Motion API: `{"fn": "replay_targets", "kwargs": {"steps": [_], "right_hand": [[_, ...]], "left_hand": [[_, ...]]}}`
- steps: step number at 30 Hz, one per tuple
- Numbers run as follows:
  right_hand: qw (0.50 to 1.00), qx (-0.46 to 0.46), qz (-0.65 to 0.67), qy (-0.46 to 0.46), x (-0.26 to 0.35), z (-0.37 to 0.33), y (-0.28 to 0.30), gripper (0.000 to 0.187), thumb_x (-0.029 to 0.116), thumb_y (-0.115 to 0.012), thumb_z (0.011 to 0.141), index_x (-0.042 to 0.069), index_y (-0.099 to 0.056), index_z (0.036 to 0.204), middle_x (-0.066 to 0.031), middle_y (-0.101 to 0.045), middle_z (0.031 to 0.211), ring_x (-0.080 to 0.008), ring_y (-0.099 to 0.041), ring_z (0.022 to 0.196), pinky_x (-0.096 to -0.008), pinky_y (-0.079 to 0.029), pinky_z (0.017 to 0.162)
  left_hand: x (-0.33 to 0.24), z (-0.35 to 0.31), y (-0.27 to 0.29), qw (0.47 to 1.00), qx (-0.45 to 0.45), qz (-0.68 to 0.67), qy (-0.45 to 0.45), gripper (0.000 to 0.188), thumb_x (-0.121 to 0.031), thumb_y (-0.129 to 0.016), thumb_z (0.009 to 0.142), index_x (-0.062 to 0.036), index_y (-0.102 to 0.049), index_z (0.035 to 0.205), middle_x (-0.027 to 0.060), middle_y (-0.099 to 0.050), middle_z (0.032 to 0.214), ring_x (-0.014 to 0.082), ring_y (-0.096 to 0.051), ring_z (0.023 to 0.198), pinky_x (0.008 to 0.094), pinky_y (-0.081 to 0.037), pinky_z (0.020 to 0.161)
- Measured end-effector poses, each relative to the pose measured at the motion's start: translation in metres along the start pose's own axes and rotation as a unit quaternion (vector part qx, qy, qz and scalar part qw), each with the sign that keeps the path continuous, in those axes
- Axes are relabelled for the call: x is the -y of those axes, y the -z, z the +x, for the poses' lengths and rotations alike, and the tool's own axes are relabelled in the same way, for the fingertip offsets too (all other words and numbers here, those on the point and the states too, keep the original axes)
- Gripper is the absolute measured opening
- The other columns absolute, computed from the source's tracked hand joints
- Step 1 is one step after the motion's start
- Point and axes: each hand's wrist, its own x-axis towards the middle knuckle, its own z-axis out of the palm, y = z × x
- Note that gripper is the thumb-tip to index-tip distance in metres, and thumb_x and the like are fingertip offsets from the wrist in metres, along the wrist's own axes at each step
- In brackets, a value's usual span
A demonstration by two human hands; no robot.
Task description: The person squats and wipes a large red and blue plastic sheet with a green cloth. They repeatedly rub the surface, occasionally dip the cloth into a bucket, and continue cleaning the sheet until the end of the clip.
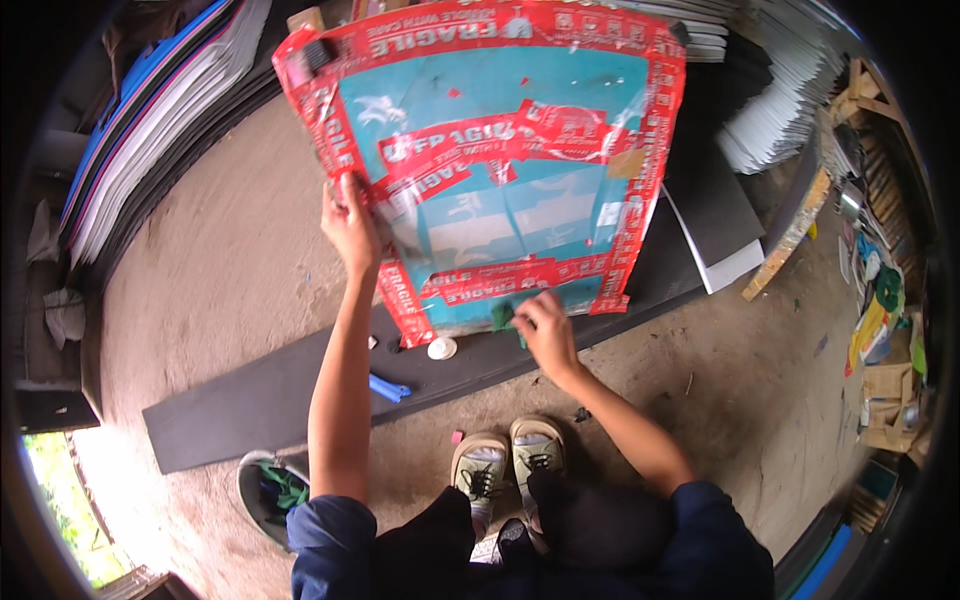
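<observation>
Left hand grips red-taped panel; black board, brown floor below.

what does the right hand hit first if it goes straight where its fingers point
Likely the flat teal, red-taped panel, near its bottom, beyond the small dark green piece at the right hand; depth is unclear.

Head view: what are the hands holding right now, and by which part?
The left hand holds the red-taped blue panel by its left edge. The right hand appears to pinch a small green piece; exactly where is unclear.
</observation>
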Motion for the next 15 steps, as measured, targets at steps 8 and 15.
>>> {"fn": "replay_targets", "kwargs": {"steps": [8, 15], "right_hand": [[0.948, -0.305, -0.057, 0.071, 0.038, 0.142, 0.147, 0.018, -0.004, -0.064, 0.073, 0.003, -0.058, 0.088, -0.0076, -0.052, 0.080, -0.0187, -0.058, 0.067, -0.0308, -0.049, 0.059], [0.930, -0.361, -0.029, 0.061, 0.027, 0.170, 0.122, 0.026, -0.004, -0.057, 0.078, 0.003, -0.058, 0.103, -0.0108, -0.055, 0.087, -0.0244, -0.058, 0.078, -0.0368, -0.048, 0.070]], "left_hand": [[-0.002, -0.003, -0.006, 1.000, 0.010, 0.002, 0.013, 0.040, -0.038, -0.051, 0.091, 0.0010, -0.056, 0.097, 0.0049, -0.060, 0.074, 0.0092, -0.050, 0.065, 0.0253, -0.041, 0.060], [-0.005, -0.004, -0.006, 0.999, 0.005, 0.039, 0.000, 0.040, -0.038, -0.050, 0.091, 0.0013, -0.056, 0.097, 0.0051, -0.060, 0.075, 0.0097, -0.050, 0.066, 0.0265, -0.041, 0.062]]}}
